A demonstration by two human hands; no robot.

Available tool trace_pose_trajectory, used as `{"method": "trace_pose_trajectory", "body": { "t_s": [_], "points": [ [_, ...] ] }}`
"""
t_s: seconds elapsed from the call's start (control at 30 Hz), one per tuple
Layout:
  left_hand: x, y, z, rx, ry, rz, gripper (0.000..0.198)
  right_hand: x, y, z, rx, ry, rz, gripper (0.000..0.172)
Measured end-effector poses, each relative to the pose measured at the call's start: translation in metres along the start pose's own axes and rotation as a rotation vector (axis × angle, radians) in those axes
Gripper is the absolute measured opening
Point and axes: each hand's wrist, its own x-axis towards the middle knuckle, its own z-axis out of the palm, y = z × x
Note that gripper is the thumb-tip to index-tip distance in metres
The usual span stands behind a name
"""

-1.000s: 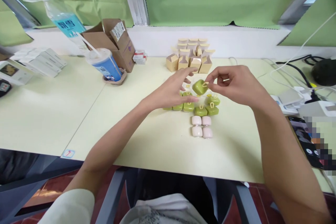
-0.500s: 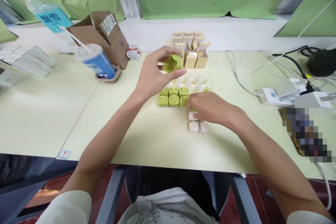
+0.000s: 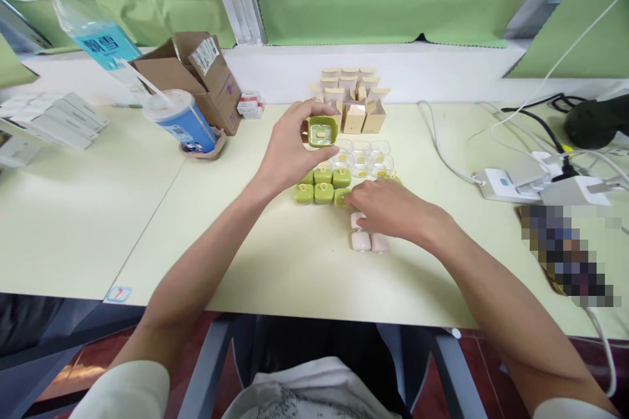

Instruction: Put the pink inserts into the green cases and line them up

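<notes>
On my feed the green shell (image 3: 322,132) has swung round: half a second ago its opening was tilted sideways, and now it faces me squarely, so I can see into it and make out a small pale patch inside. My left hand (image 3: 289,147) has it pinched between thumb and fingers, raised above the table (image 3: 275,262), just on the near side of the small paper boxes (image 3: 371,119). My right hand (image 3: 388,205), which a second ago held a green piece by its loop, is now low over the right end of the rows of green pieces (image 3: 323,193); its fingers are bent downward, and I cannot tell whether they grip anything. The pale pink pieces (image 3: 361,241) lie on its near side, the clear pieces (image 3: 362,149) beyond. As I judge it, the work is now split: left presenting the shell, right busy among the rows.
</notes>
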Motion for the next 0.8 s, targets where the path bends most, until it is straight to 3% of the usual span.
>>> {"method": "trace_pose_trajectory", "body": {
  "t_s": [0.17,0.33,0.53,0.8],
  "points": [
    [0.002,-0.013,0.007,-0.098,0.047,0.061,0.048,-0.005,0.006,-0.004,0.043,0.029,-0.004,0.022],
    [0.005,-0.027,0.011,-0.163,0.098,0.159,0.046,-0.005,0.007,-0.005,0.053,0.05,0.017,0.033],
    [0.005,-0.027,0.01,-0.151,0.107,0.161,0.046,0.001,0.015,0.002,0.106,0.109,0.023,0.028],
    [0.004,-0.027,0.01,-0.134,0.1,0.155,0.045,0.003,0.021,0.003,0.076,0.075,0.024,0.031]
  ]
}}
